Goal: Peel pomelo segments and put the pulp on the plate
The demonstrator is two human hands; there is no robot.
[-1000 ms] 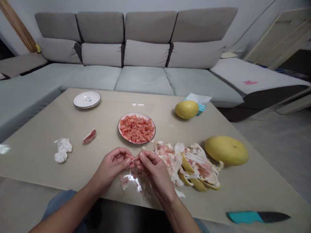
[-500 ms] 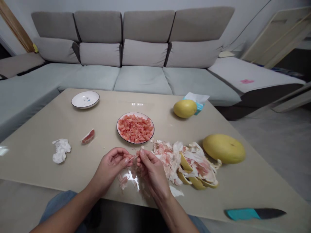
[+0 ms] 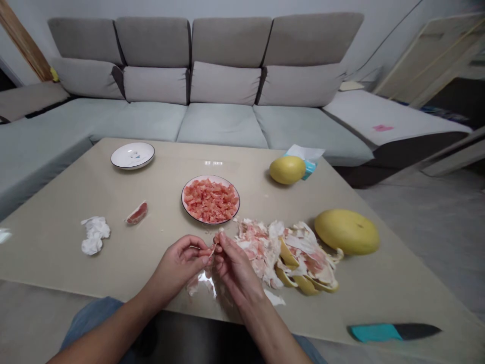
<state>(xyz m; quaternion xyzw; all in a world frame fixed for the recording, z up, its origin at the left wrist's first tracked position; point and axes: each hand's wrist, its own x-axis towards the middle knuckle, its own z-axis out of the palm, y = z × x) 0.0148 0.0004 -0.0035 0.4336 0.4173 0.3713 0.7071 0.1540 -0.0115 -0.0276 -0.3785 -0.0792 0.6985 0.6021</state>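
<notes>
The left fingers (image 3: 200,251) and right fingers (image 3: 223,241) are clamped together on a pale shred of pomelo membrane (image 3: 214,248). A plate of pink pulp (image 3: 182,199) is placed just beyond the fingers, and a heap of peel (image 3: 257,247) just to their right.

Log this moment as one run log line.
left hand: pinching pomelo membrane | right hand: pinching same membrane | nearby: pomelo peel pile

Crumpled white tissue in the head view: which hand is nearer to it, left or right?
Left. The left hand is to the right of the crumpled white tissue in this view, not touching it. The right hand is farther off, beyond the left hand.
</notes>
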